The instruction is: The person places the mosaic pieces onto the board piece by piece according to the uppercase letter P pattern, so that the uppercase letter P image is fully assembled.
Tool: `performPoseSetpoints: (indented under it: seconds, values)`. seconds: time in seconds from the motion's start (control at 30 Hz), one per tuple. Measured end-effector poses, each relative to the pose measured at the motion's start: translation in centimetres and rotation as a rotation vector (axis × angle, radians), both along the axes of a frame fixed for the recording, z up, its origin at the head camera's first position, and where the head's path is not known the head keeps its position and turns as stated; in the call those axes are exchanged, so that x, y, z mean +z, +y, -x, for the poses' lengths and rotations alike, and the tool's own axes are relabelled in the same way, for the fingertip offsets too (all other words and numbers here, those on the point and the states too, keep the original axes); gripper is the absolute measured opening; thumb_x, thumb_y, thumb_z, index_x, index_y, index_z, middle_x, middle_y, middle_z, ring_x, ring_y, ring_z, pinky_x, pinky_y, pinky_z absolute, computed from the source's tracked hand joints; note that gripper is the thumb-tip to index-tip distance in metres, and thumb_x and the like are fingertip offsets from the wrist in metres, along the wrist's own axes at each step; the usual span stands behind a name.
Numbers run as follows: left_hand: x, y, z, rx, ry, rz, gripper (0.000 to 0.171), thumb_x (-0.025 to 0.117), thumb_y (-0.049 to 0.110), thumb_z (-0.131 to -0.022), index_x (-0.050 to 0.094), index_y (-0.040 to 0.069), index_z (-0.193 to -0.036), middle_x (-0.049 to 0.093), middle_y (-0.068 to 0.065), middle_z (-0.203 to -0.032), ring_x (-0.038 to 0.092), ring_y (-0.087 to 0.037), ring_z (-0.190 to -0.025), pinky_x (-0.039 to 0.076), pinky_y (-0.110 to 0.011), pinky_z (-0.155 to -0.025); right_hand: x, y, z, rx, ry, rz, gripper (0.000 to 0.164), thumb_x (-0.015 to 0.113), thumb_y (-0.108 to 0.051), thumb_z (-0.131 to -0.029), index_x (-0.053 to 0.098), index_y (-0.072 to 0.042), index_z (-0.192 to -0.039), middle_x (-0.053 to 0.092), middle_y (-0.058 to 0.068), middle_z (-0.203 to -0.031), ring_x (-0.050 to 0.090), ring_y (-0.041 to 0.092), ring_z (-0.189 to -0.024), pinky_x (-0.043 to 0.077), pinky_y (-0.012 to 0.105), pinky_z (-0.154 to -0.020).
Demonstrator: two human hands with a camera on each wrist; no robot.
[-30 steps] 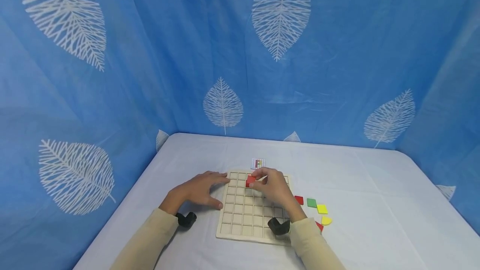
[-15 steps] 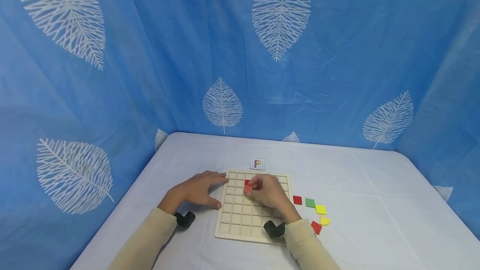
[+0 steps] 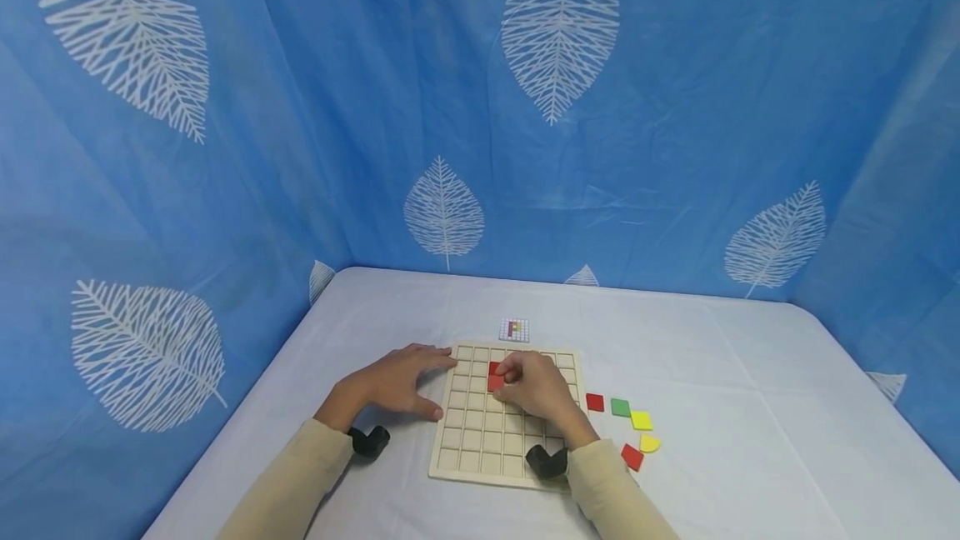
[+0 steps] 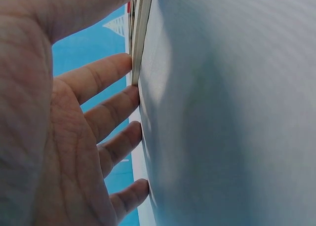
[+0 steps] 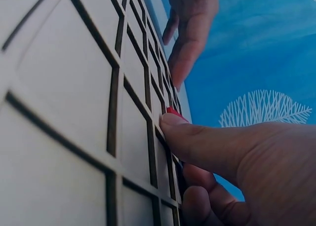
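Note:
A pale wooden grid board (image 3: 472,441) lies on the white table. In its upper part one red square tile (image 3: 493,367) sits in a cell. Just below it, my right hand (image 3: 536,386) holds a second red square tile (image 3: 496,384) between thumb and fingers, down at the neighbouring cell. From the right wrist view, only a sliver of red shows beyond the thumb (image 5: 180,130). My left hand (image 3: 401,382) is spread at the board's left edge, fingers extended. Fingertips in the left wrist view touch the board's side (image 4: 140,43) and the tablecloth.
Right of the board lie a red square (image 3: 595,402), a green square (image 3: 620,407), a yellow square (image 3: 641,421), a yellow rounded piece (image 3: 649,443) and another red piece (image 3: 632,457). A small printed grid card (image 3: 514,329) lies behind the board. Blue curtain (image 3: 660,148) surrounds the table.
My right hand has moved slightly toward me with its red tile, from the upper cell to the one below, leaving a red tile above. The left hand stays nearly still.

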State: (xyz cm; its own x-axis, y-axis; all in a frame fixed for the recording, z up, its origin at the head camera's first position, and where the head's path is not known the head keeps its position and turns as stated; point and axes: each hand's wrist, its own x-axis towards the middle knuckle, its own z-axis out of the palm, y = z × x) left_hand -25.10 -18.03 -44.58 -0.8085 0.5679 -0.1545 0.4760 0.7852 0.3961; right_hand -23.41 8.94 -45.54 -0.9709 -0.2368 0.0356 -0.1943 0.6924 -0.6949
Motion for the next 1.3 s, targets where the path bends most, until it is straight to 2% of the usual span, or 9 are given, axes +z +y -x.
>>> performPoseSetpoints:
  seconds: [0.33, 0.63, 0.8, 1.03, 1.3]
  values:
    - [0.0, 0.0, -0.2, -0.015, 0.015, -0.015, 0.082, 0.077, 0.057, -0.079, 0.048, 0.028, -0.150, 0.039, 0.001, -0.161, 0.032, -0.031, -0.150, 0.031, -0.059, -0.118, 0.1, -0.1, 0.0, -0.003, -0.020, 0.012, 0.019, 0.086, -0.013, -0.076, 0.076, -0.011, -0.092, 0.057, -0.004, -0.071, 0.050, 0.012, -0.067, 0.041, 0.028, -0.065]
    - [-0.2, 0.0, -0.1, -0.014, 0.009, -0.007, 0.082, 0.076, 0.058, -0.079, 0.048, 0.028, -0.150, 0.039, 0.002, -0.161, 0.032, -0.031, -0.150, 0.031, -0.058, -0.118, -0.1, 0.3, -0.3, 0.029, -0.050, 0.048, 0.025, 0.085, -0.013, -0.077, 0.077, -0.008, -0.100, 0.055, -0.003, -0.070, 0.048, 0.011, -0.066, 0.041, 0.027, -0.062]
    - [-0.3, -0.1, -0.1, -0.024, 0.004, -0.003, 0.083, 0.076, 0.058, -0.079, 0.047, 0.028, -0.150, 0.038, 0.001, -0.161, 0.032, -0.031, -0.150, 0.031, -0.058, -0.118, -0.2, 0.6, -0.4, 0.031, -0.070, 0.053, 0.027, 0.085, -0.015, -0.077, 0.078, -0.010, -0.103, 0.057, -0.003, -0.072, 0.049, 0.012, -0.068, 0.041, 0.027, -0.063]
    - [-0.3, -0.2, -0.1, -0.021, 0.001, -0.008, 0.082, 0.077, 0.057, -0.079, 0.047, 0.029, -0.150, 0.038, 0.002, -0.162, 0.031, -0.031, -0.151, 0.030, -0.059, -0.118, -0.1, 0.6, -0.2, 0.082, -0.017, -0.008, 0.021, 0.083, -0.017, -0.081, 0.077, -0.014, -0.101, 0.055, -0.004, -0.072, 0.049, 0.012, -0.070, 0.040, 0.027, -0.065]
    - [-0.2, 0.0, 0.0, -0.007, 0.014, 0.002, 0.082, 0.077, 0.058, -0.078, 0.047, 0.031, -0.150, 0.039, 0.003, -0.161, 0.031, -0.030, -0.151, 0.031, -0.059, -0.118, 0.0, 1.1, 0.1, 0.152, 0.023, -0.072, 0.022, 0.081, -0.021, -0.085, 0.074, -0.015, -0.105, 0.055, -0.003, -0.076, 0.049, 0.012, -0.071, 0.040, 0.027, -0.062]
